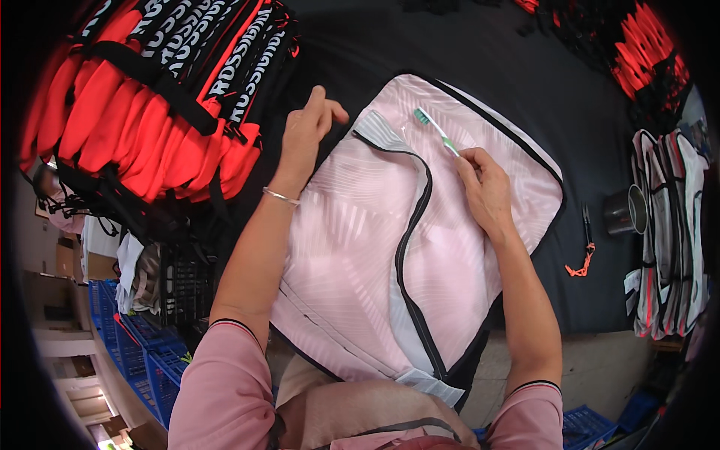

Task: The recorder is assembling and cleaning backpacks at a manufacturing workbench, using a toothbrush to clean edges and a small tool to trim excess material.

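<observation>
My right hand is closed around the handle of a toothbrush with green bristles and a green-and-white handle. The brush's head points up and left, over a pale pink patterned fabric panel. Black edging runs round this panel, and a black zipper curves down its middle beside a strip of grey lining. A white tag hangs at the near edge, close to my body. Just past the panel's left edge my left hand is raised, its fingers loosely bent and apart, with nothing visible in them.
Red and black bags are stacked at the left. On the black table, right of the panel, lie small snips with an orange cord, near a metal cup. Grey-white fabric pieces stand at the right edge; blue crates sit lower left.
</observation>
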Available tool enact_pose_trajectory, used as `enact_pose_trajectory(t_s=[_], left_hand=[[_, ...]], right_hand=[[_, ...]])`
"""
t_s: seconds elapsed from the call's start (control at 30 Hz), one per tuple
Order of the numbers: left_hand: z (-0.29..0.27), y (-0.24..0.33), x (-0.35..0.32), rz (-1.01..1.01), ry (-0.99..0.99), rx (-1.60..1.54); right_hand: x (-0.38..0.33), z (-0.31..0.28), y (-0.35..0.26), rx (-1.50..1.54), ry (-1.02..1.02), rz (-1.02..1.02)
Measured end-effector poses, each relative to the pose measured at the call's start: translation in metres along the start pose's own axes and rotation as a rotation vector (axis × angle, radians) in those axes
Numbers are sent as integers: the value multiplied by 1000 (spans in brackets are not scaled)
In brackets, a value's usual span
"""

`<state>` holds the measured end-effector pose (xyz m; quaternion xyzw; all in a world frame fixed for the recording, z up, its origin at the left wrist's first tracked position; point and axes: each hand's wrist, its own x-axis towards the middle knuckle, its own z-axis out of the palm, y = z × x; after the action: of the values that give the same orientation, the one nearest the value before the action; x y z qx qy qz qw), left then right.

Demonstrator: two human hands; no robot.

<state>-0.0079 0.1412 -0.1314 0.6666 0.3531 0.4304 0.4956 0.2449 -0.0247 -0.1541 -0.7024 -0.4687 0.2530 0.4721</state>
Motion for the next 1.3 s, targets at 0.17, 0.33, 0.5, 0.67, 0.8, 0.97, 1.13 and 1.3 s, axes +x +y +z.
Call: enact_pose_trajectory(t_s=[0.17, 0.33, 0.5, 0.67, 0.8, 0.97, 1.13, 1.3], left_hand=[[41, -12, 2, -209, -117, 542], [25, -19, 1, -460, -262, -82], [24, -27, 0, -495, -284, -295], [24, -35, 0, -491, -306, -327], [23, -33, -4, -434, -283, -292], [27, -27, -14, -435, -228, -278], [28, -29, -28, -427, -214, -309], [42, -27, -30, -440, -239, -347]], right_hand=[[0, 7, 1, -70, 47, -220], [14, 11, -11, -251, -65, -266], [31, 29, -21, -332, -102, -378], [38, 30, -33, -521, -140, -474], [18, 10, -24, -573, -161, -413], [19, 24, -33, -569, -116, -473], [8, 24, -31, -573, -143, -464], [13, 22, -29, -639, -96, -501]])
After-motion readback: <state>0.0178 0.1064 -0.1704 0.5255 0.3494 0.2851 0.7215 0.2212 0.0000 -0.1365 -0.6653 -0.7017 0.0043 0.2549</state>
